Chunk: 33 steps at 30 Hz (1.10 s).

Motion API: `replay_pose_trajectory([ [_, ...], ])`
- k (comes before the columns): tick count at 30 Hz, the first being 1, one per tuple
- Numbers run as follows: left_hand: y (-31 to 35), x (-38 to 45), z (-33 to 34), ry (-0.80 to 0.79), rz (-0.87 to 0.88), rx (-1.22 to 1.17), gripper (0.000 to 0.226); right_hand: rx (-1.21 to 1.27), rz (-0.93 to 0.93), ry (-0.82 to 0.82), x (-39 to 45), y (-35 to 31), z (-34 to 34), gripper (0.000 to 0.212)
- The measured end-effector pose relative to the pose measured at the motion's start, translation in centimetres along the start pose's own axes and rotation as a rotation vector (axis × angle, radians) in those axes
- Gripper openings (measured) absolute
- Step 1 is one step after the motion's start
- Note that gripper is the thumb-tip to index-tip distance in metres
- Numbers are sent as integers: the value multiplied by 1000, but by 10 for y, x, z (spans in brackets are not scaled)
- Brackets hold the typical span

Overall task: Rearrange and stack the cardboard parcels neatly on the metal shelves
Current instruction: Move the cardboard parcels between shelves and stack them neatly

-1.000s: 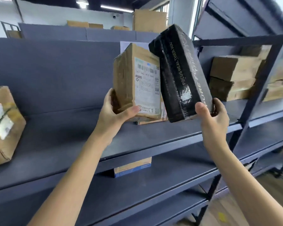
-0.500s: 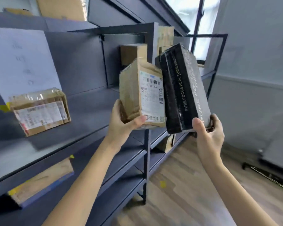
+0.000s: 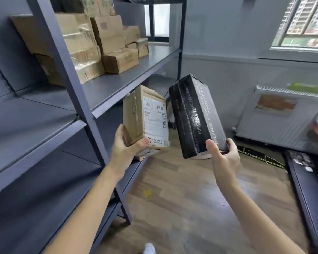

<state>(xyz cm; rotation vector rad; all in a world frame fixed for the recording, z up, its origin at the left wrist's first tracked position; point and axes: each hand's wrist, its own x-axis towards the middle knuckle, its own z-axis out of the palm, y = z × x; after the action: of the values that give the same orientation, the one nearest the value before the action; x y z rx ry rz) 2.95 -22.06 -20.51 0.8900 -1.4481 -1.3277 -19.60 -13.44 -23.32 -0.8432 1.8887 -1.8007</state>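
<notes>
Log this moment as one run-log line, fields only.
left hand: grips brown parcel | right hand: grips black parcel | both off shelf | stacked parcels on upper shelf

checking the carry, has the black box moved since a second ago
Yes. The black box in the right hand has left the shelf front, rightward, now over the floor.

Parcel stockroom – metal shelves (image 3: 117, 83) w/ stacked cardboard parcels (image 3: 84, 46).

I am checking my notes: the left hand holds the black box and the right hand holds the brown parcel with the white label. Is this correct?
Not quite: the head view shows them swapped. The left hand holds the brown parcel with the white label, and the right hand holds the black box.
</notes>
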Motion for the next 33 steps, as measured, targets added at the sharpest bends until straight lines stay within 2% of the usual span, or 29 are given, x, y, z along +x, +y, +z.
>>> replay_pose_trajectory([
  [7,-30,129,25,-48,22,-99,87,-64,-41,98,108,1,30,119],
  [10,-32,187,33,-47,30,-132,82,-69,-55,118,166,-13,56,118],
  [12,-30,225,34,-60,35,-132,76,-60,-70,105,201,-22,76,118],
  [16,-32,286,33,-57,40,-131,80,-29,-82,77,253,-26,109,116],
  [22,-46,340,45,-43,2,-151,70,-24,-28,28,310,-8,137,115],
  [27,-58,385,63,-36,-29,-140,75,-3,-11,-22,371,5,152,115],
  [33,-65,438,103,59,-44,-141,84,30,-17,-127,454,11,156,108],
])
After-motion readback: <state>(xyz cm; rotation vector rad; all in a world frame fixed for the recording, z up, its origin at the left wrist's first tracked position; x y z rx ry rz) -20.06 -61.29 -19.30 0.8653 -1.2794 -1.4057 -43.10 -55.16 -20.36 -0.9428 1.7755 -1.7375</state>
